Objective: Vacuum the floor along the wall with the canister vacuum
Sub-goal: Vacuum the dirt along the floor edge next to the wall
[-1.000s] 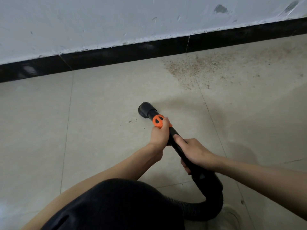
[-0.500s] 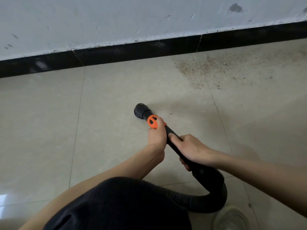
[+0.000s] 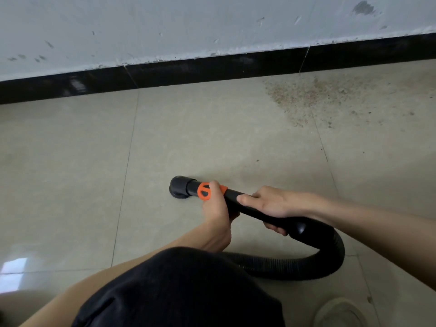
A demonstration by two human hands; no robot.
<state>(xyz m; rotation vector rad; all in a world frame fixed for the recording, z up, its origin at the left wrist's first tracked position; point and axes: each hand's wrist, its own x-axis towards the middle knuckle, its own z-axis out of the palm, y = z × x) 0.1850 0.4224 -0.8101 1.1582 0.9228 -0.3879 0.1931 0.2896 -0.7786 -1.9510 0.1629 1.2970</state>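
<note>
Nozzle (image 3: 180, 187) has swung from pointing at 11 o'clock to 9 o'clock, mid-floor, my left hand (image 3: 215, 208) and right hand (image 3: 271, 205) both wrapped round the wand (image 3: 250, 207), so I reckon the dirt (image 3: 306, 95) at 1 o'clock remains.

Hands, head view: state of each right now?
Left hand: closed around the vacuum wand by its orange collar.
Right hand: closed around the wand farther back, near the hose.
</note>
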